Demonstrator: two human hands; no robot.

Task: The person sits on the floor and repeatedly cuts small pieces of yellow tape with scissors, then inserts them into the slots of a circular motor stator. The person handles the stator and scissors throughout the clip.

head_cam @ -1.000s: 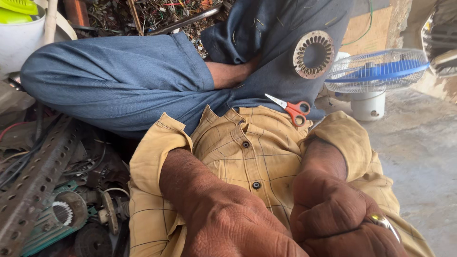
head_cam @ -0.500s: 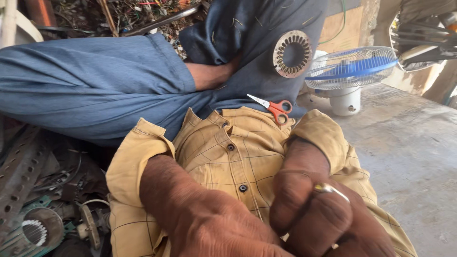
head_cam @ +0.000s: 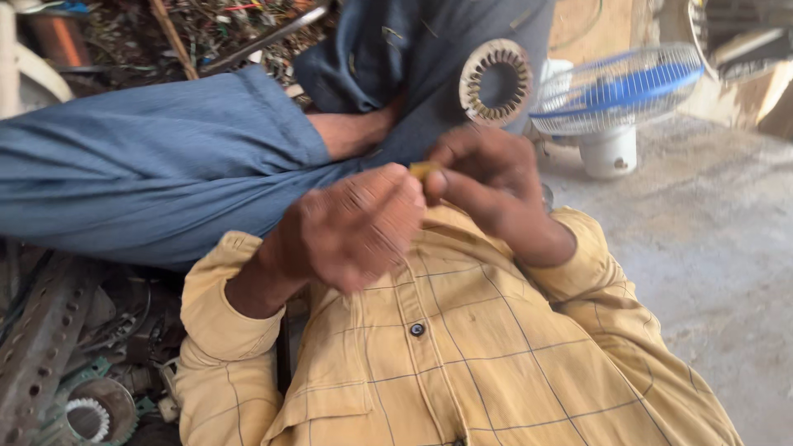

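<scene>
**A:** What are the fingers doing?

**B:** The fingertips of both hands are meeting on a small yellowish piece point(head_cam: 423, 170). The right hand point(head_cam: 487, 177) is pinching it between thumb and forefinger, with the other fingers curling loosely above. The left hand point(head_cam: 351, 227) is pressing in from the other side, fingers bunching at the piece, but it is blurring too much to tell whether it is gripping or only touching.

**A:** And where is that piece sitting?

**B:** It is hanging in the air between the two hands, above the collar of the yellow checked shirt point(head_cam: 462, 347).

**A:** What is lying farther out?

**B:** A ring-shaped motor stator point(head_cam: 496, 83) is resting on someone's blue-clad leg point(head_cam: 165, 165) behind the hands. A small white fan with blue blades point(head_cam: 615, 91) is standing on the concrete floor point(head_cam: 710, 248) to the right. Metal scrap and a toothed ring point(head_cam: 87, 417) are lying at lower left.
</scene>
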